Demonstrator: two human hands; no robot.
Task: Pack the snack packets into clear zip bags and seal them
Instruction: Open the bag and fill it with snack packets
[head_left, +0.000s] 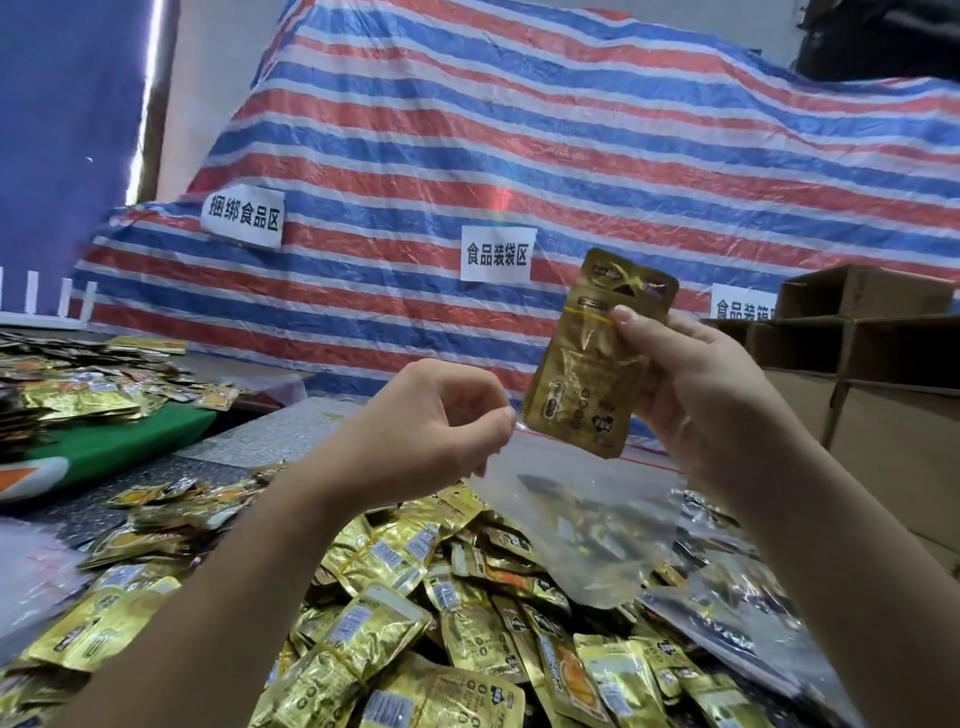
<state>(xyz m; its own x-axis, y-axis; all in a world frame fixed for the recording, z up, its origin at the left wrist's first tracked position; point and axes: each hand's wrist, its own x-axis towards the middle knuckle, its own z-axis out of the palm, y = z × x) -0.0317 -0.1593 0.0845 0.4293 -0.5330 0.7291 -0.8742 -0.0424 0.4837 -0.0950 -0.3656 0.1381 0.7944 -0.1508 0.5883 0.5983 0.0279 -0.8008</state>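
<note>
My right hand (691, 395) grips a bundle of gold snack packets (592, 364) bound by a yellow rubber band, held upright above the table. My left hand (441, 426) pinches the top edge of a clear zip bag (592, 525) that hangs below both hands, just under the bundle. The bag looks see-through and limp; whether anything is inside it is unclear. A large heap of gold snack packets (405, 623) covers the table beneath my arms.
A red, white and blue striped tarp (519, 156) with paper signs rises behind the table. Open cardboard boxes (872, 353) stand at the right. More packets (78, 384) lie on a green board at the left. Clear bags (737, 613) lie at the right of the heap.
</note>
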